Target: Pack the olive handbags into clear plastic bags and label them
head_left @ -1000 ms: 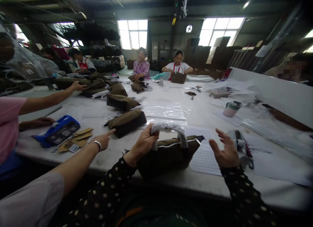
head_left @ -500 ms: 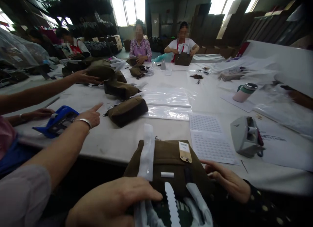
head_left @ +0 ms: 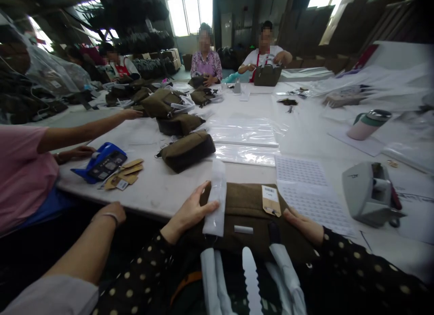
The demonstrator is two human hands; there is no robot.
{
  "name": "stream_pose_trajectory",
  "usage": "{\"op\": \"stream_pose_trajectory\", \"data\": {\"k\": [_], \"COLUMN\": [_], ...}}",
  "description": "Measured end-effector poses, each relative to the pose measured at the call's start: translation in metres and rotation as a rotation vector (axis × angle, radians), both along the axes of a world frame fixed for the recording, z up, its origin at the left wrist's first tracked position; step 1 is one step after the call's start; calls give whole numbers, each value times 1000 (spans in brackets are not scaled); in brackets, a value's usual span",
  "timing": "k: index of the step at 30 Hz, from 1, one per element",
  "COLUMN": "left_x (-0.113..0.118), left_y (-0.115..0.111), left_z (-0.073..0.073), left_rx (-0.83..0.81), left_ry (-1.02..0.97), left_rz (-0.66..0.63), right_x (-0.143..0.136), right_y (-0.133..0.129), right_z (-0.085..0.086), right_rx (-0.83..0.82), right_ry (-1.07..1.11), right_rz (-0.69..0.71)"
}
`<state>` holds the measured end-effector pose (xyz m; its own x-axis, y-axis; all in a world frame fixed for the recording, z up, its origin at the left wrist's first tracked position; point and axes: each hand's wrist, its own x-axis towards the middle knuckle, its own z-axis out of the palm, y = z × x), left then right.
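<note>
An olive-brown handbag point(head_left: 249, 236) leans against the table edge in front of me, with its wrapped handles hanging toward my lap. My left hand point(head_left: 190, 213) grips its upper left corner, the thumb lying over a strap wrapped in white foam point(head_left: 216, 202). On the opposite side, my right hand point(head_left: 303, 225) holds the right edge, fingers mostly hidden behind it. A paper hang tag point(head_left: 271, 201) lies on the upper right of the bag. Below a small metal plate point(head_left: 243, 229) a white notched plastic strip point(head_left: 251, 281) sticks up between the handles.
More olive bags point(head_left: 186, 150) lie at the left, where a pink-shirted person's hand point(head_left: 131, 114) touches one. A blue device point(head_left: 105, 163) and brown tags point(head_left: 127, 174) are nearby. Clear plastic bags point(head_left: 244, 132), printed sheets point(head_left: 305, 184), a grey machine point(head_left: 364, 193) and a tumbler point(head_left: 369, 125) occupy the table.
My left hand has moved up from the handles to the bag's upper left corner. The neighbour's pointing hand has drawn back below the table edge. The view has turned slightly left.
</note>
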<state>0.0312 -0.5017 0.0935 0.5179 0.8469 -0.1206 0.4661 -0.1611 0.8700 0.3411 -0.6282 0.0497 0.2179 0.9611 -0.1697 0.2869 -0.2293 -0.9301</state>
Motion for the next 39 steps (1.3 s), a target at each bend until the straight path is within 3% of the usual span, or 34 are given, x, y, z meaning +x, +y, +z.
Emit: {"op": "stream_pose_trajectory", "data": {"k": [2,5,8,10,12,14,17,19,21,26,30,39], "left_x": [7,17,23,24,26,32,48,62,74,92,98,92], "left_y": [10,21,19,12,4,-1,4,17,32,54,53,47], "left_z": [-8,-36,-67,-74,-67,-50,-23,-16,-19,-47,-58,-58], "left_rx": [172,362,426,472,577,751,938,939,902,880,875,870], "left_ry": [-65,-111,-112,-102,-80,-15,183,324,429,563,591,493], "left_rz": [7,34,107,193,308,294,5,-102,-112,-142,-150,-118], "right_x": [9,16,11,3,-7,-16,-27,-32,-36,-46,-51,-51], "right_y": [20,44,47,40,33,34,53,74,97,131,133,124], "right_z": [-11,-44,-78,-87,-81,-64,-35,-23,-20,-34,-42,-39], "right_rx": [87,182,176,157,195,343,588,615,546,358,323,364], "right_ry": [-40,-60,-91,-152,-303,-574,-985,-1126,-1218,-1317,-1312,-1275], "right_rz": [6,-27,-117,-191,-257,-271,-113,5,86,194,164,199]}}
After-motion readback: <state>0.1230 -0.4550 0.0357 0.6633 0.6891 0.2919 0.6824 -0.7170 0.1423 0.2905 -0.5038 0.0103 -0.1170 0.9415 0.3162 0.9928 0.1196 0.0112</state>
